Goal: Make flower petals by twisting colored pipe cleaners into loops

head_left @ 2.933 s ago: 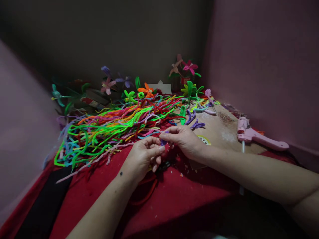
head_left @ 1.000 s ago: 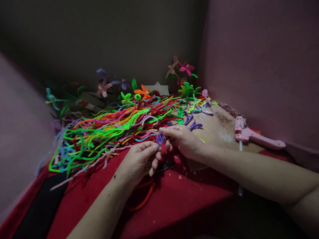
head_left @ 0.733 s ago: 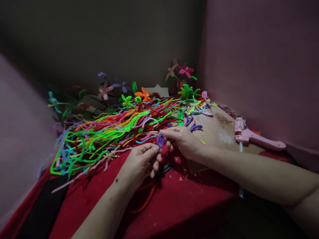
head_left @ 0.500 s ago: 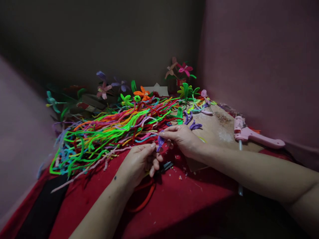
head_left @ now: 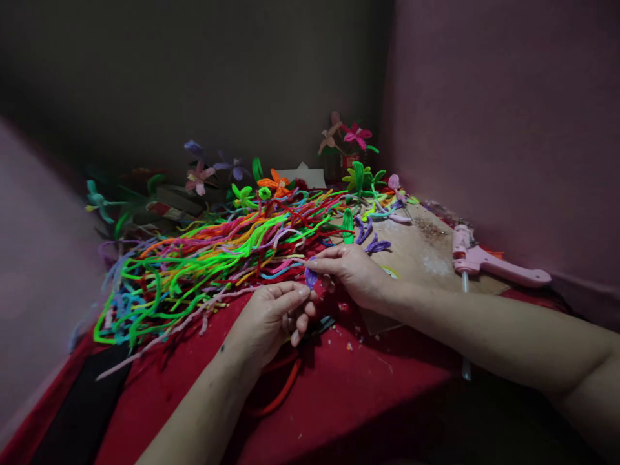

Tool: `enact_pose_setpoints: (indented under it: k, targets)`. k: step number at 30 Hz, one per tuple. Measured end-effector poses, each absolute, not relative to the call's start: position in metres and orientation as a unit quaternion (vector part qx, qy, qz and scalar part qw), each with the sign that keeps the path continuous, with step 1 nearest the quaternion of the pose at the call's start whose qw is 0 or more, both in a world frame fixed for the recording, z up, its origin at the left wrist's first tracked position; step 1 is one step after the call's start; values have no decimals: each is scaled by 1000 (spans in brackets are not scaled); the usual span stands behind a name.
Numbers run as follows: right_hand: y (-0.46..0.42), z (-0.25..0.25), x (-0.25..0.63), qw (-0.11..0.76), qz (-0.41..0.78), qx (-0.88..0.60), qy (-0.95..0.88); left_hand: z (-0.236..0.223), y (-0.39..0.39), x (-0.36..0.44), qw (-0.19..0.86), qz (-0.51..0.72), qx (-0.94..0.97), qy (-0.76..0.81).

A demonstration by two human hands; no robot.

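Note:
A small purple pipe-cleaner petal (head_left: pixel 310 277) is pinched between both hands above the red cloth. My left hand (head_left: pixel 278 316) grips its lower end between thumb and forefinger, the other fingers curled. From the right, my right hand (head_left: pixel 351 271) pinches the upper end; part of the petal is hidden by the fingers. Just beyond my right hand lie more purple petals (head_left: pixel 376 245) and a green looped leaf (head_left: pixel 347 226). A large heap of loose multicoloured pipe cleaners (head_left: pixel 208 261) spreads to the left of the hands.
A pink glue gun (head_left: pixel 504 266) with a clear stick lies at the right on a brown board (head_left: pixel 411 242). Finished pipe-cleaner flowers (head_left: pixel 276 184) stand along the back. Orange-handled scissors (head_left: pixel 285 391) lie partly under my left hand on the red cloth (head_left: pixel 339 400).
My left thumb and forefinger have moved up slightly along the purple petal, covering its lower tip. My right hand keeps its pinch. The whole view has shifted a little.

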State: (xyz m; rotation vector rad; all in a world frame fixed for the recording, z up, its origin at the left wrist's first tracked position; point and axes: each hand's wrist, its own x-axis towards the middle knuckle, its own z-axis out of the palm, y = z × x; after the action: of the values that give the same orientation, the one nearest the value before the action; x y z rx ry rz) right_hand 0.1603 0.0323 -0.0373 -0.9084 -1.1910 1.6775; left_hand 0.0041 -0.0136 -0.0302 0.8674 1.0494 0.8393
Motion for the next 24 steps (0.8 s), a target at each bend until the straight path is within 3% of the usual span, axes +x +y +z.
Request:
enact_pose_setpoints:
  k: [15,20,24]
  targets:
    - [31,-39,159,467,643,-349,-497,-28,-17,6,612,382,435,539]
    - [29,-38,161,406,659,-349,-528,-26,-19,10,591,388,449,546]
    - [27,-37,159,376,677,-378,-507,-25,-20,14,476,365,527,602]
